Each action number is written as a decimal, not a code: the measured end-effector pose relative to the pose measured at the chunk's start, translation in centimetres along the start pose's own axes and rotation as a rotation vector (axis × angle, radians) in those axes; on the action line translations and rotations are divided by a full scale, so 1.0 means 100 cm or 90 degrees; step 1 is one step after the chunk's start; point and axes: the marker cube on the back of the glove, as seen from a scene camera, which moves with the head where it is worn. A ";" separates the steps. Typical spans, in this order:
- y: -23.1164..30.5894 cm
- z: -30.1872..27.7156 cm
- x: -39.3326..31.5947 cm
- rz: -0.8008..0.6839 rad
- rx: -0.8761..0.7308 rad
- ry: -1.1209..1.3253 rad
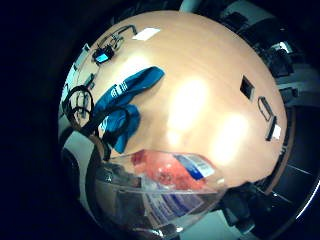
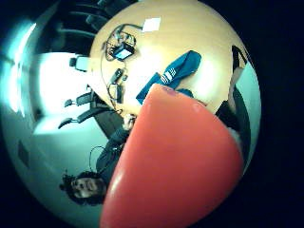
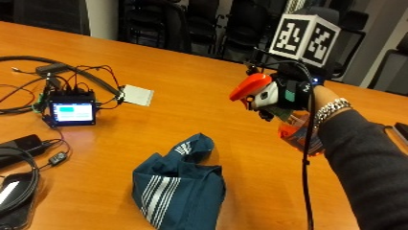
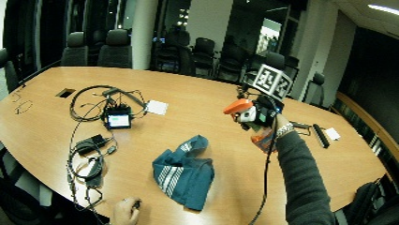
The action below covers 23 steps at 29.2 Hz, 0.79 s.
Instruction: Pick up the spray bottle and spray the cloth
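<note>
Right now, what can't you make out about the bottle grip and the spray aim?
- Gloved right hand: its fingers on the clear spray bottle with orange head are hidden behind cube and bottle in the outside view.
- Nozzle tip: too small in both outside views; the orange head fills the thumb side palm view.
- Dark teal striped cloth: any wetness unreadable.

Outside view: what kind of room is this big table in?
Probably an office meeting room. A long oval wooden table fills it, black office chairs line its far side, and there are cable hatches set into the tabletop.
</note>
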 end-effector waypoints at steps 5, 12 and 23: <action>-0.017 -0.016 -0.026 0.021 -0.049 0.072; -0.027 0.024 -0.042 0.056 -0.152 0.192; -0.020 0.083 -0.038 0.097 -0.244 0.369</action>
